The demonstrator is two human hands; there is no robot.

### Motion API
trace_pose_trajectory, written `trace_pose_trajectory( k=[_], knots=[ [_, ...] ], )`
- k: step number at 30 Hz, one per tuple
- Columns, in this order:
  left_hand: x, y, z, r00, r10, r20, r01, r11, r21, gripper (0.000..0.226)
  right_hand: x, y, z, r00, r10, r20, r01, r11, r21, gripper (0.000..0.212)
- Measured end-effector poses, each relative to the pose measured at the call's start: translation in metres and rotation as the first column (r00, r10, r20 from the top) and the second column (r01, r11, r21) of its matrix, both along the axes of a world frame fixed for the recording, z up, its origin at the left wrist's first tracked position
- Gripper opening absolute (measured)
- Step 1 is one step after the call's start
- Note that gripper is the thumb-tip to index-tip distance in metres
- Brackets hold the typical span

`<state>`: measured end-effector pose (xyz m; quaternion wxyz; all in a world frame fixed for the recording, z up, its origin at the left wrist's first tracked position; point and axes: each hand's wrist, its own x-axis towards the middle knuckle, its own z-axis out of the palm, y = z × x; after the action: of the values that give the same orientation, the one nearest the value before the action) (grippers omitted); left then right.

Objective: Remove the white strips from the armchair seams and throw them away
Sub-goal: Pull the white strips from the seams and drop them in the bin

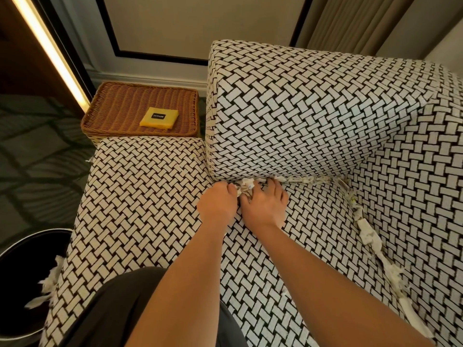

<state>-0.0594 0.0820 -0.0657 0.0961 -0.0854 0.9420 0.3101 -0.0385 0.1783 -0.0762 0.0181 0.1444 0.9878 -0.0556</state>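
You are partway through. Some torn pieces [51, 278] lie in the round black bin [27, 242] at 8 o'clock, but much is left. The white strips [307, 181], crumpled and papery with ragged edges, fill the seam at 12 o'clock and run down the seam from 2 to 4 o'clock of the armchair [150, 196], whose cloth has a firm basket-weave pattern. Your left hand [217, 204] and right hand [265, 209] are curled side by side on one bunch at the seam, probably both pinching it; the fingertips are partly hidden.
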Motion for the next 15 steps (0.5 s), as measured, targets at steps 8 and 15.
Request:
trace_pose_trajectory(
  k=[8, 15],
  knots=[
    [-0.002, -0.004, 0.001, 0.999, 0.016, 0.028, -0.019, 0.994, 0.108, 0.034, -0.001, 0.003, -0.001, 0.976, 0.067, -0.206, -0.101, 0.982, -0.162, 0.03],
    [0.006, -0.009, 0.008, 0.99, 0.122, 0.073, -0.138, 0.948, 0.285, 0.035, 0.013, -0.002, 0.008, 0.934, 0.254, -0.25, -0.316, 0.915, -0.251, 0.011]
  ],
)
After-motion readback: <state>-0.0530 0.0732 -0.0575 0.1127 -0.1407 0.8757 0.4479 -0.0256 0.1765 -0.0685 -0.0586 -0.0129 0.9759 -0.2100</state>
